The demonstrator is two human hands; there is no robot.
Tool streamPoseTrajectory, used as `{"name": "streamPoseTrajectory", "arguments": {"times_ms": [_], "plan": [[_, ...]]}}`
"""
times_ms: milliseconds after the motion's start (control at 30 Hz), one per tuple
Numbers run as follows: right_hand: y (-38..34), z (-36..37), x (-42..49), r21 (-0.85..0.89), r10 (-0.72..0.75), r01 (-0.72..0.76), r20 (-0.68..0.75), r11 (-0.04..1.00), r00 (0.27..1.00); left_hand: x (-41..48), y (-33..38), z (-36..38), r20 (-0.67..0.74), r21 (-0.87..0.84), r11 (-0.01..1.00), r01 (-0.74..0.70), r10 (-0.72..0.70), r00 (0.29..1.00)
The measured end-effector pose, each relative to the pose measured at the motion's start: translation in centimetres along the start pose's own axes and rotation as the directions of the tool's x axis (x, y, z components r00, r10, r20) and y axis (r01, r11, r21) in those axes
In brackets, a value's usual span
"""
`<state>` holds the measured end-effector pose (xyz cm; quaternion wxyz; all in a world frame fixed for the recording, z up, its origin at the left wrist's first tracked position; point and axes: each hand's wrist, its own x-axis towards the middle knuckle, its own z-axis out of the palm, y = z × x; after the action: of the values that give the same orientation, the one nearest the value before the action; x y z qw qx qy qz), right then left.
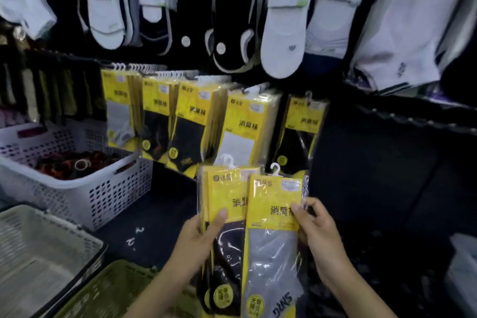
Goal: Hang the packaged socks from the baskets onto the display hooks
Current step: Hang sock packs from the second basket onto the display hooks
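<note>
My left hand (202, 236) grips a stack of yellow sock packs (224, 193) holding dark socks, thumb across the front. My right hand (316, 230) pinches the right edge of a single yellow pack with grey socks (271, 245), which overlaps the stack on its right. Both packs have white plastic hangers on top. Behind them, several rows of the same yellow packs (196, 121) hang from display hooks (134, 67) on the dark wall. The rightmost hanging row (302, 121) sits just above the pack in my right hand.
White and black loose socks (281, 33) hang along the top. A white perforated basket (77, 178) with dark items stands at left. A beige basket (38, 253) and a green basket (108, 292) sit at bottom left. A white bin (464, 271) is at right.
</note>
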<state>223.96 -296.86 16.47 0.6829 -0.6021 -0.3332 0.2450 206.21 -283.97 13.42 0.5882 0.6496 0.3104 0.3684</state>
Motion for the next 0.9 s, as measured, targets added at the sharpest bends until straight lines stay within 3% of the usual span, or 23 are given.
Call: {"name": "streamPoseTrajectory", "arguments": {"times_ms": [100, 200, 467, 600, 733, 900], "plan": [[-3.2, -2.8, 2.3, -0.026, -0.089, 0.085, -0.178, 0.996, 0.980, 2.5, 3.6, -0.4, -0.031, 0.029, 0.994, -0.108, 0.109, 0.994], [-5.7, -4.6, 4.8, -0.059, -0.162, 0.151, -0.269, 0.987, 0.949, 4.4, 6.9, -0.6, -0.078, 0.060, 0.977, -0.204, 0.209, 0.975], [-8.2, -3.2, 10.4, -0.185, -0.324, 0.286, -0.228, 0.940, 0.918, 7.1, 10.0, 0.8, -0.175, 0.074, 0.964, -0.257, 0.266, 0.948], [-7.4, -2.5, 12.3, -0.183, -0.288, 0.247, -0.249, 0.952, 0.925, 7.1, 10.3, 1.1, -0.196, 0.035, 0.962, -0.272, 0.273, 0.942], [-6.5, -2.5, 14.6, -0.133, -0.173, 0.133, -0.363, 0.982, 0.916, 6.7, 10.1, 1.3, -0.192, 0.004, 0.968, -0.249, 0.245, 0.950], [-5.9, -3.0, 16.0, -0.059, 0.011, -0.054, -0.561, 0.997, 0.828, 6.5, 9.7, 1.5, -0.158, -0.040, 0.980, -0.195, 0.187, 0.970]]}}
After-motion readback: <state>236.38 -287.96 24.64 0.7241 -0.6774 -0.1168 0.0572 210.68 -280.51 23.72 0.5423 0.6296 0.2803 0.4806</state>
